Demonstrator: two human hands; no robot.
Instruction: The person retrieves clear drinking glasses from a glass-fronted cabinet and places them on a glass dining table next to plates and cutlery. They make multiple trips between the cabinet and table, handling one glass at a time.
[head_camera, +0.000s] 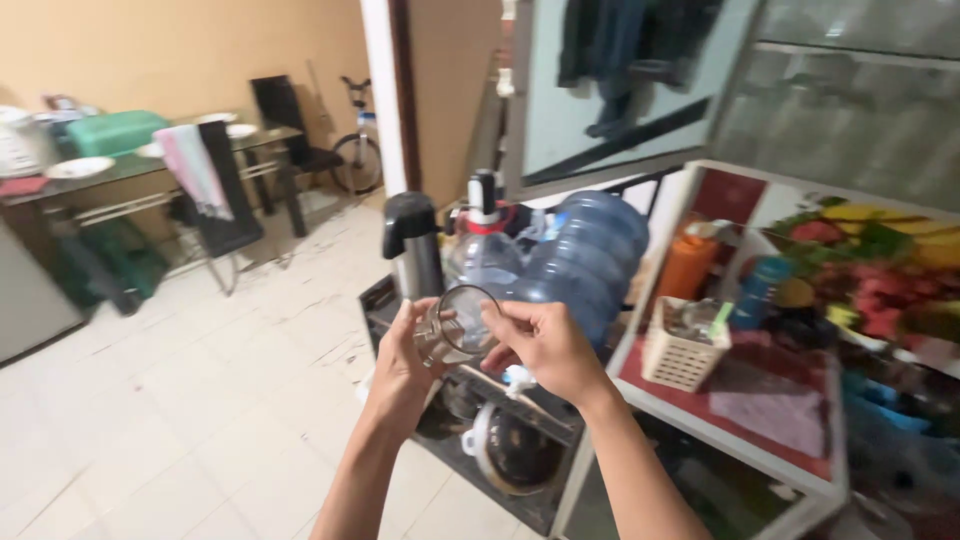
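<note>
You are holding a clear glass jar in mid-air above the floor, left hand wrapping its body, right hand pinching its rim; thin glass is probably slippery, so loosening either grip risks dropping it onto the tiles

Pretty soft frame overall, with motion blur smearing nearly everything. Light is flat, warm indoor stuff with no hard shadows on the pale tiled floor. Sharpest bit is dead centre, where both hands hold the clear round drinking glass, and even that is mushy. Towards 3 o'clock the colourful fruit-print table covering streaks badly. At 1 o'clock the grey glass panel shows pale glare. The far wall at 11 o'clock looks hazy. Straight lines lean noticeably near the edges.
</note>
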